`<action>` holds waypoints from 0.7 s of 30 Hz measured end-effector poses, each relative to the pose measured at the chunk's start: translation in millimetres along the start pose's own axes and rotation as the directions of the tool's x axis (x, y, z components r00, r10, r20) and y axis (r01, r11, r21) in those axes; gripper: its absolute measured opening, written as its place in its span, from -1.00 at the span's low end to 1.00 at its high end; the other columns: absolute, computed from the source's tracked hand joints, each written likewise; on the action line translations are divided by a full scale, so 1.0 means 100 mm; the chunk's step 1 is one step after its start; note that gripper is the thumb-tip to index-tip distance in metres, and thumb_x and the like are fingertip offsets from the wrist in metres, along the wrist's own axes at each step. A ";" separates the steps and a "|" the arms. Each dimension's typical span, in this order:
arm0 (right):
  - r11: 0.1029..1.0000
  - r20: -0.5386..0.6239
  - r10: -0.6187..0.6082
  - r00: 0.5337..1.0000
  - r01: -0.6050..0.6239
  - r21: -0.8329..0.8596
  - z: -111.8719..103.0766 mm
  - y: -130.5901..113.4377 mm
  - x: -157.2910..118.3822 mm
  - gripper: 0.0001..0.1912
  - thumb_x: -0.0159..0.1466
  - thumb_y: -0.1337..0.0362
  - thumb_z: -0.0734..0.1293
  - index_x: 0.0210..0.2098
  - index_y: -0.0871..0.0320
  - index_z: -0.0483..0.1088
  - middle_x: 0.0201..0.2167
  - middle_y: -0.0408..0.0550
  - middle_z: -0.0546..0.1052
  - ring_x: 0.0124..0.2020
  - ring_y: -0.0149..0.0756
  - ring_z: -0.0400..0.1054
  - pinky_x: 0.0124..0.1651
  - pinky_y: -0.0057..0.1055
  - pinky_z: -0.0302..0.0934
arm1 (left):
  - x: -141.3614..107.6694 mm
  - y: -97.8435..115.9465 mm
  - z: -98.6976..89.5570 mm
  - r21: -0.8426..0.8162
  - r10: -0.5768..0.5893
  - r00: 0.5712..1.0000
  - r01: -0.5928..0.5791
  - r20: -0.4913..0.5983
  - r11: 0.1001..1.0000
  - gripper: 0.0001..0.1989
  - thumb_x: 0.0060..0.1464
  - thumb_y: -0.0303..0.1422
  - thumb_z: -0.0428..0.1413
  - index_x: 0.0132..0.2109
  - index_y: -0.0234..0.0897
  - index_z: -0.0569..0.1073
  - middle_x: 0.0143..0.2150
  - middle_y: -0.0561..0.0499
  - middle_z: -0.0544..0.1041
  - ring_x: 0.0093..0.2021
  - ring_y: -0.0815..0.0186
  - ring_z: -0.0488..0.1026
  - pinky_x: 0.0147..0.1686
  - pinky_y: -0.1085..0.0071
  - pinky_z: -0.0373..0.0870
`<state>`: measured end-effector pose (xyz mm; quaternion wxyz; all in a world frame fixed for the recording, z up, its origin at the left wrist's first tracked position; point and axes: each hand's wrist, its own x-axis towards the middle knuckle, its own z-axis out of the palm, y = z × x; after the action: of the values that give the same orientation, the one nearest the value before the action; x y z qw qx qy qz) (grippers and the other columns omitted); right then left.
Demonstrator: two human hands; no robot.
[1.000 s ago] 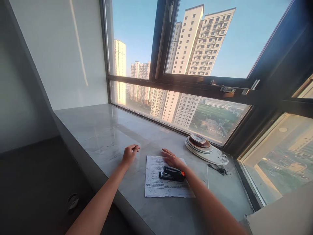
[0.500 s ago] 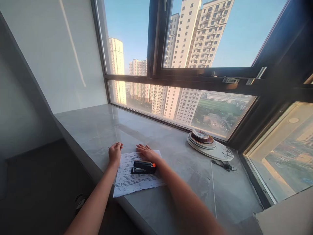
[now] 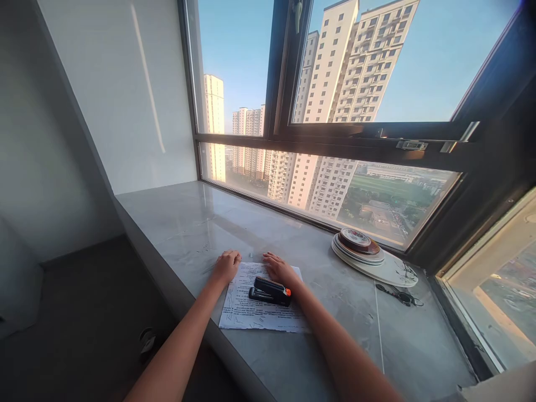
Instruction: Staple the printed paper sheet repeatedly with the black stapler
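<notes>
Right hand (image 3: 278, 268) apparently rests just beyond the stapler (image 3: 273, 288).

Stack of plates (image 3: 360, 258) over in the lower right, white one with a dark pattern at the bottom, and some black keyring-looking thing (image 3: 402, 297) just below it. Tall buildings (image 3: 329, 61) out the window (image 3: 276, 72) up top, pale wall (image 3: 111, 106) upper left with a streak of light (image 3: 146, 75).

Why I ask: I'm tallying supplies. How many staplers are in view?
1: a black stapler on the printed paper, beside the right hand. No other shows.
</notes>
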<state>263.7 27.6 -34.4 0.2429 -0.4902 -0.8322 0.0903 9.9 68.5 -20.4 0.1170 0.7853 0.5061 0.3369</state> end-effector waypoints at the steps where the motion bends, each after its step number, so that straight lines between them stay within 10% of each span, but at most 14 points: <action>1: 1.000 -0.013 0.005 1.000 -0.005 -0.001 -0.01 -0.01 -0.03 -0.62 0.34 0.40 0.20 0.12 0.16 0.40 0.28 0.10 0.36 0.38 -0.12 0.12 0.39 -0.03 0.06 | -0.01 0.01 0.01 0.019 0.010 1.000 -0.011 0.008 1.000 -0.74 0.29 -0.31 -0.03 -0.27 -0.20 0.53 -0.23 -0.09 0.55 -0.11 0.15 0.46 -0.08 0.31 0.29; 21: 0.988 -0.089 0.129 0.988 -0.135 -0.071 0.01 -0.21 -0.20 -0.63 0.35 0.45 0.14 0.08 0.18 0.39 0.25 0.10 0.38 0.35 -0.08 0.15 0.36 -0.08 0.06 | -0.02 0.10 -0.03 0.089 0.196 0.964 -0.214 0.178 0.973 -0.66 0.31 -0.29 0.00 0.16 -0.02 0.48 0.21 -0.02 0.47 0.17 0.11 0.34 0.13 0.14 0.24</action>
<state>255.2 0.1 -33.3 0.2522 -0.5566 -0.7898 0.0536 14.7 61.5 -13.7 0.0812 0.8643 0.4276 0.2521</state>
